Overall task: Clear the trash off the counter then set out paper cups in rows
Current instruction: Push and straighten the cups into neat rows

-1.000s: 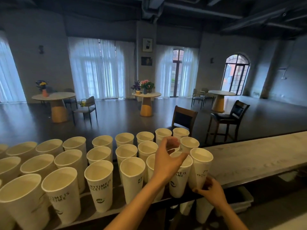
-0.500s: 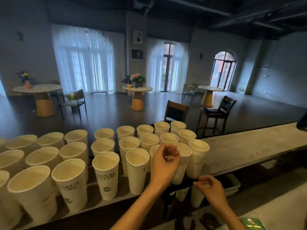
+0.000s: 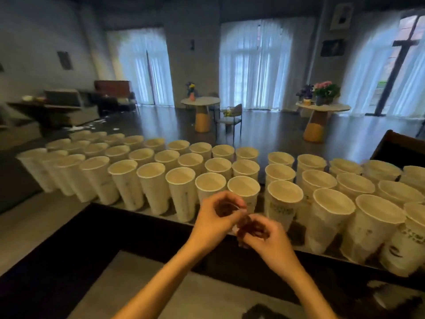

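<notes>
A: Where are the cups [image 3: 246,188]?

B: On the counter [image 3: 147,211], upright, mouths up, in three rows running left to right. Neighbours stand just beside each other or touch. There is a gap in the rows right of centre.

A: And the hands?

B: Both hang together in front of the near row, above the counter's near edge. The left hand [image 3: 215,218] has its fingers curled, thumb towards fingertips. The right hand [image 3: 268,238] is curled too, fingertips meeting the left's.

A: Pinching what?

B: Something small and pale shows between them, but it is blurred. I cannot tell what it is, or whether they truly grip it.

A: Why hold it there?

B: My guess: both hands work on one small thing, close to the body, clear of the cups so none tips.

A: Trash?

B: I see none on the counter. I judge the task is near its end.
</notes>
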`<action>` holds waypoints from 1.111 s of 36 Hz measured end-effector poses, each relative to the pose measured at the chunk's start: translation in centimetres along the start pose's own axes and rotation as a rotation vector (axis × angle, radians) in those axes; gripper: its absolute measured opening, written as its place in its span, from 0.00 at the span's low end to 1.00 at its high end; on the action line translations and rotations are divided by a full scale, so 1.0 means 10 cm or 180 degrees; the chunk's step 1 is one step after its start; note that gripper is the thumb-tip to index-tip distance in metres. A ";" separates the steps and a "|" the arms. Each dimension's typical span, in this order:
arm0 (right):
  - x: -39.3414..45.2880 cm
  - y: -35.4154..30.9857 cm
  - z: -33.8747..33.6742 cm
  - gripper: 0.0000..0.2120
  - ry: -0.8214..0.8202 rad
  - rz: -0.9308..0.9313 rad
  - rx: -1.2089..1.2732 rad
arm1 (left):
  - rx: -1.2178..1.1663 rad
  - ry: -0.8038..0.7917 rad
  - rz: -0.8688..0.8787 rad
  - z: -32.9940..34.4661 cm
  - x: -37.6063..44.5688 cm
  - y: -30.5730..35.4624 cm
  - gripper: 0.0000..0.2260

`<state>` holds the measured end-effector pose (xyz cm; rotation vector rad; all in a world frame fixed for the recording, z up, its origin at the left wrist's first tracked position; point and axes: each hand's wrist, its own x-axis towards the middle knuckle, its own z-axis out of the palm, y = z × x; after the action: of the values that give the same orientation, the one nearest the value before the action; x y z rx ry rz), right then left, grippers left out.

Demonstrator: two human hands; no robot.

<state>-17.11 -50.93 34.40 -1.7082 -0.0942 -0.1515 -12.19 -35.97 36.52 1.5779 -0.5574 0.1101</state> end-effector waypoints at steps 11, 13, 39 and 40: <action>0.83 -0.16 2.11 0.05 -0.0905 -0.0377 0.0120 | 0.0363 0.0901 -0.0173 -2.38 -0.31 -0.27 0.09; 0.97 -0.15 2.52 0.05 -0.0931 -0.0382 0.0135 | 0.0468 0.0945 -0.0218 -2.81 -0.34 -0.37 0.08; 2.69 0.53 6.52 0.41 -0.0275 0.1410 0.0069 | 0.2182 0.1831 -0.1557 -6.88 0.08 -2.26 0.21; 2.75 0.56 6.58 0.40 -0.0160 0.1423 0.0091 | 0.2295 0.1785 -0.1519 -6.93 0.13 -2.32 0.26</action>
<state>13.95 12.70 24.11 -1.6634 0.2467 0.2240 16.68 29.77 22.94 2.2143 0.3530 0.4081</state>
